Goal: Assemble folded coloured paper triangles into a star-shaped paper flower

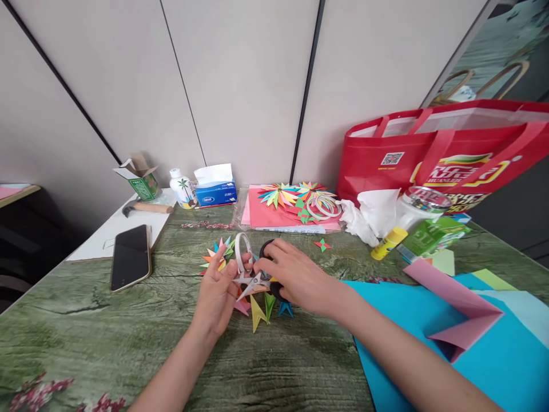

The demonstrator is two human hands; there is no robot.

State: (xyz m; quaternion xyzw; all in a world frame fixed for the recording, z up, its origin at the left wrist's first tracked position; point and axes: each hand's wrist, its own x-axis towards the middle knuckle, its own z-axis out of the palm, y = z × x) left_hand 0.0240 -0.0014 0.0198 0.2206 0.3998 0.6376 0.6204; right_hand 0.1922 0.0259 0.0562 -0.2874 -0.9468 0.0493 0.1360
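My left hand (218, 294) holds a roll of white tape (241, 252) upright between its fingers. Black-handled scissors (256, 281) are in my right hand (295, 274), with the blades spread and pointing left, close to the tape and my left fingertips. Below and behind the hands lie folded paper pieces, among them a yellow one (258, 313), a green one and a blue one (285, 309). A multicoloured paper star (217, 254) is partly hidden behind my left hand. Whether the blades touch the tape I cannot tell.
A phone (131, 257) and a hammer (150, 207) lie left. Along the back stand a bottle (183, 189), a tissue box (215, 189) and paper stars (281, 195) beside tape rolls (321, 208). Right are a glue stick (389, 243), blue paper (398, 337) and a red bag (377, 166).
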